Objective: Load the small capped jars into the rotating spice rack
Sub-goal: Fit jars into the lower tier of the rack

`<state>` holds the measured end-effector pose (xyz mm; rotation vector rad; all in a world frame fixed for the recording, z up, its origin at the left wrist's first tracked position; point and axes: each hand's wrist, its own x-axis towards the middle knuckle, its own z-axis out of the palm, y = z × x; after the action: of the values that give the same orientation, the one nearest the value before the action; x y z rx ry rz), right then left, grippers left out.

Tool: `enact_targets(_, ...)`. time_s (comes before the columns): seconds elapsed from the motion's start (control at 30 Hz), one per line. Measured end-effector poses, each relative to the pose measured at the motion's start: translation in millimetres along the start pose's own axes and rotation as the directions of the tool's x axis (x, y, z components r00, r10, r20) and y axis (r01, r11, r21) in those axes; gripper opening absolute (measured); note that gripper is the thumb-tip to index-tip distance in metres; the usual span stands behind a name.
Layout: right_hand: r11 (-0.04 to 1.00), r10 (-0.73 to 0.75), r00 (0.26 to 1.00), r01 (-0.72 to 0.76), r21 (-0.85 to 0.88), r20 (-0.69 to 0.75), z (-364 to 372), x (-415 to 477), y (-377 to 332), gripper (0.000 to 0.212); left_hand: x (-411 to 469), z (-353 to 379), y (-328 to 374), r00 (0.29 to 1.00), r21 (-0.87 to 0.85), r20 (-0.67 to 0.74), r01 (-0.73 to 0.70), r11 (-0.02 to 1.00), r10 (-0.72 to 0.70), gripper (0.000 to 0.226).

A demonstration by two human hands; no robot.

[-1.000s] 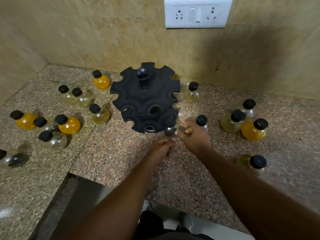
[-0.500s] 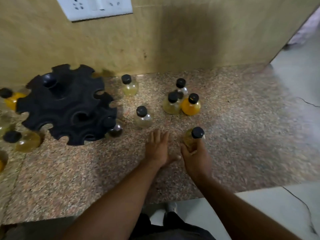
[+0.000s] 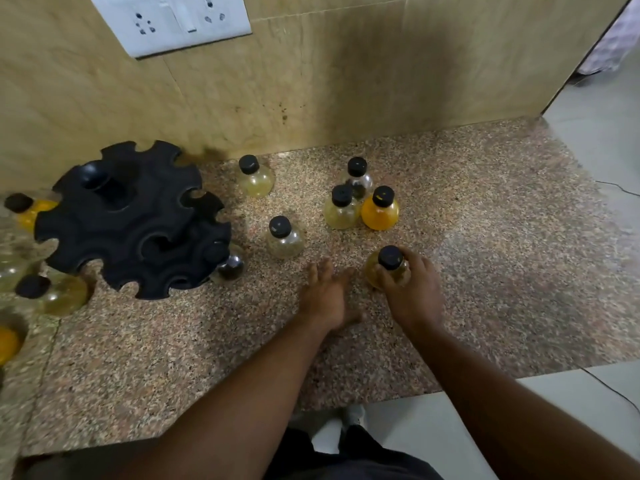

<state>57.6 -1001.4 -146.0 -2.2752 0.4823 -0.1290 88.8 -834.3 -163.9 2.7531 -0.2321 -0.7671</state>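
Note:
The black rotating spice rack (image 3: 131, 220) stands at the left on the granite counter (image 3: 485, 254). One dark jar (image 3: 230, 265) hangs in a slot on its right edge. My right hand (image 3: 410, 289) grips a small yellowish jar with a black cap (image 3: 389, 259) that stands on the counter. My left hand (image 3: 323, 296) rests flat on the counter just left of it, fingers straight. A clear capped jar (image 3: 284, 237) stands between the rack and my hands. Three more jars (image 3: 360, 202) cluster behind, and a pale yellow jar (image 3: 254, 176) stands near the wall.
Several more capped jars (image 3: 52, 292) stand left of the rack, partly cut off by the frame. The tiled wall with a white socket plate (image 3: 173, 22) rises behind. The counter ends at the right, where the floor (image 3: 602, 116) shows.
The view has swung right. My right hand left the jar in the rack's slot, moved right and took hold of the yellowish jar. My left hand came down flat on the counter.

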Motion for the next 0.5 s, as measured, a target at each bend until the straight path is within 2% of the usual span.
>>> enact_targets(0.13,0.998,-0.06,0.998,0.06,0.017,-0.015,5,-2,-9,0.059,5,-14,-16,0.98,-0.151,-0.199,-0.03,0.988,-0.001,0.05)
enact_targets(0.2,0.994,-0.104,0.995,0.104,0.035,0.006,12,-4,-17,0.057,5,-24,-25,0.954,-0.41,-0.258,0.033,0.911,-0.151,0.028)
enact_targets(0.23,0.991,-0.129,0.992,0.129,0.034,0.009,15,-4,-21,0.057,5,-30,-27,0.937,-0.578,-0.243,0.067,0.814,-0.25,0.02)
enact_targets(0.3,0.981,-0.193,0.981,0.192,0.019,0.02,22,-4,-31,0.059,6,-43,-36,0.887,-0.877,-0.163,0.071,0.476,-0.432,0.015)
enact_targets(0.37,0.967,-0.255,0.965,0.255,0.008,0.057,29,-6,-46,0.059,3,-55,-44,0.843,-0.994,-0.05,0.009,0.107,-0.536,0.016)
enact_targets(0.4,0.958,-0.287,0.955,0.288,0.003,0.079,32,-7,-53,0.06,1,-59,-50,0.83,-1.0,-0.007,-0.022,-0.021,-0.558,0.016)
enact_targets(0.43,0.951,-0.308,0.946,0.31,-0.007,0.1,34,-8,-58,0.06,-1,-62,-55,0.817,-0.994,0.024,-0.043,-0.102,-0.576,0.016)
enact_targets(0.5,0.928,-0.365,0.92,0.371,-0.018,0.146,40,-12,-71,0.059,-8,-64,-68,0.777,-0.976,0.059,-0.086,-0.198,-0.627,0.019)
